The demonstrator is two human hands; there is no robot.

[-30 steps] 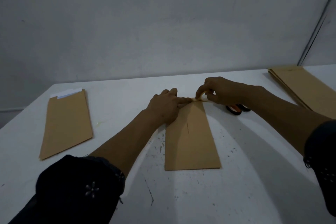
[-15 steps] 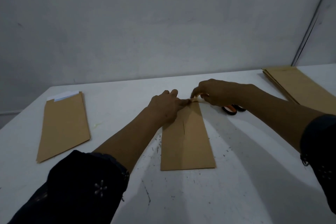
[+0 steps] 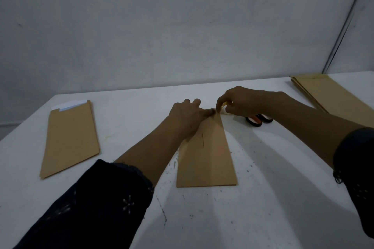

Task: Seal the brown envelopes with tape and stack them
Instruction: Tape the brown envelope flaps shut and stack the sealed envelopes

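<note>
no readable writing or brand anywhere. middle envelope (image 3: 206, 155) flat on white bench (image 3: 263, 208), far end under left hand (image 3: 187, 117), fingers straight, pressing. right hand (image 3: 240, 102) grip pinches tape roll (image 3: 225, 109) at envelope's far edge. second envelope (image 3: 69, 137) at left, white paper showing. envelope stack (image 3: 327, 91) far right. scissors (image 3: 258, 120) behind right wrist. bench scuffed, speckled; grey wall (image 3: 182, 26) behind.

We count two single brown envelopes, one at centre (image 3: 206, 153) and one at left (image 3: 69, 137), plus one stack of envelopes (image 3: 323, 91) at right. We also see one pair of scissors (image 3: 258, 119), one tape roll (image 3: 225, 108) and two hands, left (image 3: 188, 115) and right (image 3: 240, 101).
</note>
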